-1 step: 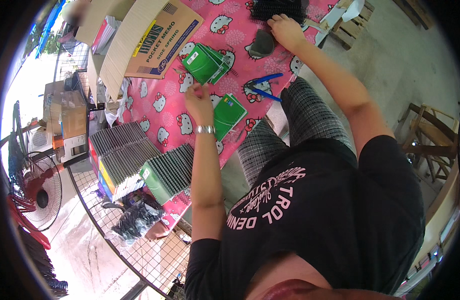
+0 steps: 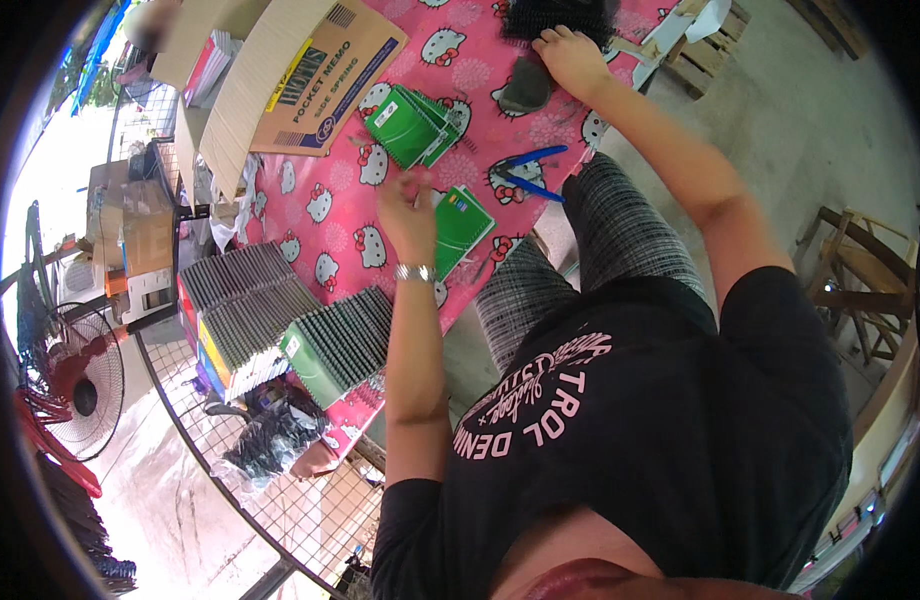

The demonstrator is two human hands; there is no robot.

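Observation:
My left hand point(image 2: 408, 205), wearing a silver watch, hovers between two groups of green spiral notebooks; motion blur smears its fingers. Several loose green notebooks point(image 2: 408, 125) lie overlapping just beyond it. Right beside the wrist is another small stack of green notebooks point(image 2: 462, 230). My right hand point(image 2: 572, 62) reaches to the far edge of the table, fingers extended against a pile of black spiral binding coils point(image 2: 558, 20). Near that hand sits a dark grey rounded object point(image 2: 526, 86) whose kind I cannot make out. Blue-handled pliers point(image 2: 532, 172) lie close to the table's near edge.
A cardboard box point(image 2: 325, 85) with raised flaps stands at the far left. Tall stacks of spiral notebooks point(image 2: 250, 305) and green notebooks point(image 2: 338, 345) line the left end of the pink patterned tablecloth point(image 2: 320, 235). A fan point(image 2: 85, 390) stands beyond a wire mesh.
My left hand has shifted slightly right and toward me, over the near stack's edge. My right hand has barely moved at the coils.

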